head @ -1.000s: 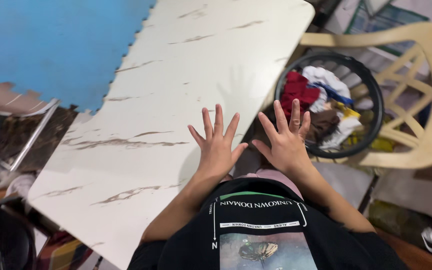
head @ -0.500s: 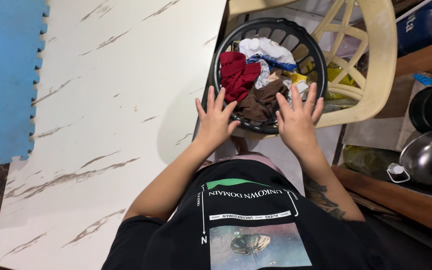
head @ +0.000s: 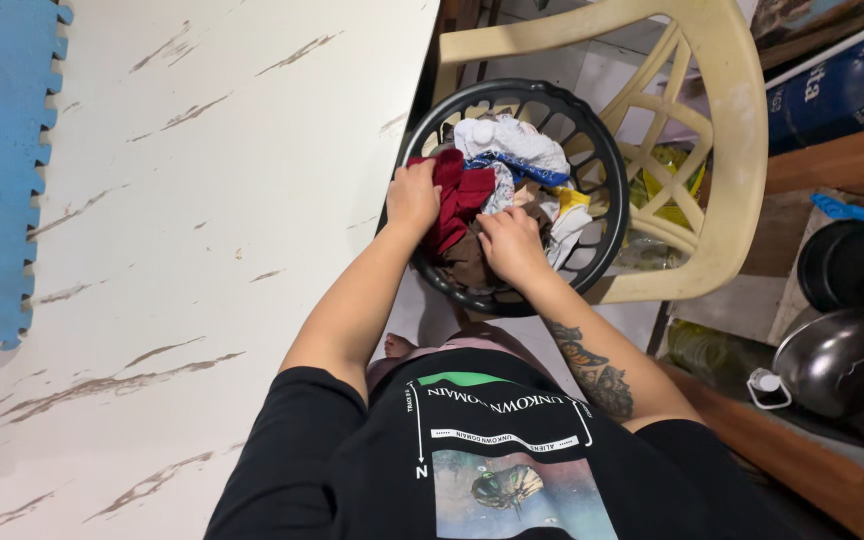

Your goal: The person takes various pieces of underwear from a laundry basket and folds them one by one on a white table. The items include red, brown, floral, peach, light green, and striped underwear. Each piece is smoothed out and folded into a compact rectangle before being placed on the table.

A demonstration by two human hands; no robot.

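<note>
— Where are the hands placed?
— The red cloth (head: 460, 200) is gripped by the left hand (head: 413, 197); the brown cloth (head: 472, 262) is grasped by the right hand (head: 510, 243) — at six o'clock in the black basket (head: 602, 165).
— What could be upset?
— The basket could be tipped off the cream chair (head: 727, 130) — if tangled cloth is pulled hard.

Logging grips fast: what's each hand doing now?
Left hand: closed on the red cloth.
Right hand: in the basket, on brown cloth; grip unclear.

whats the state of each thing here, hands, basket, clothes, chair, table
left hand: closed on red cloth
right hand: gripping brown cloth
black basket: upright on chair, holding a heap of clothes
cream plastic chair: upright
marbled table: bare top
</note>
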